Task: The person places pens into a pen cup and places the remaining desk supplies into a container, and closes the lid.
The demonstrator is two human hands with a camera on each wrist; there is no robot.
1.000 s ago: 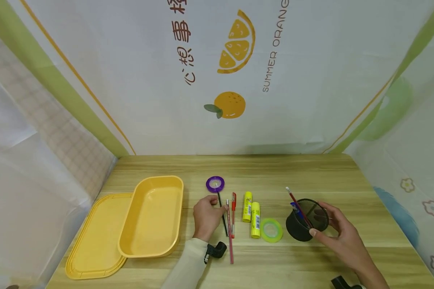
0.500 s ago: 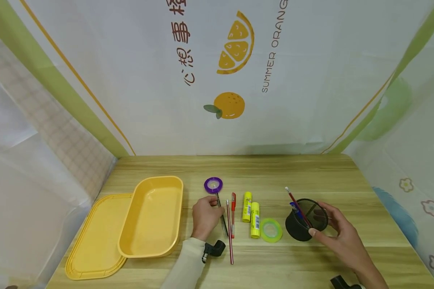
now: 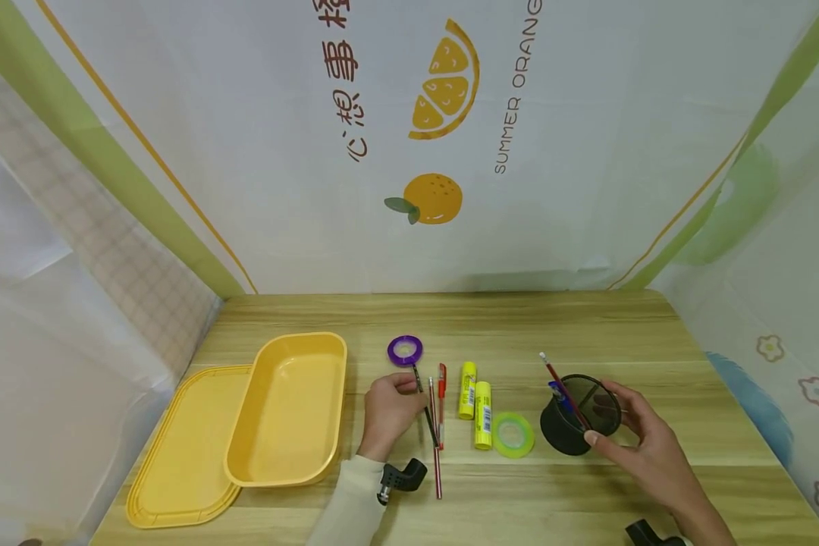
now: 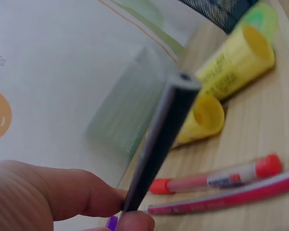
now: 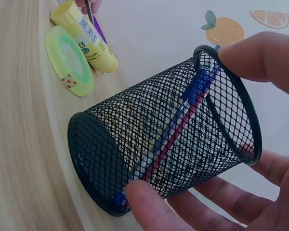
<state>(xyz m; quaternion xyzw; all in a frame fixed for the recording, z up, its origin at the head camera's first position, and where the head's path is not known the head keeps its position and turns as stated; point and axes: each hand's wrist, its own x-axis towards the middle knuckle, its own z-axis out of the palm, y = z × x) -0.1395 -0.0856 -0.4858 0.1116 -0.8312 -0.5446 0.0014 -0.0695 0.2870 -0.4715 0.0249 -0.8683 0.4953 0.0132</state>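
Note:
My left hand pinches a black pencil between thumb and finger. The pencil is tilted, its near end raised over a red pencil lying on the table. Beside that lies a red pen. My right hand holds a black mesh pen holder with thumb and fingers around its side and rim, tipped with its mouth toward that hand. Inside the holder are a blue pen and a red pencil whose white eraser end sticks out past the rim.
Two yellow glue sticks and a green tape roll lie between the hands. A purple tape roll lies behind the left hand. On the left, a yellow box partly overlaps its yellow lid.
The black pencil has risen off the table in my left hand, and its near end has swung right over the red pencil. My right hand and the pen holder have stayed nearly still.

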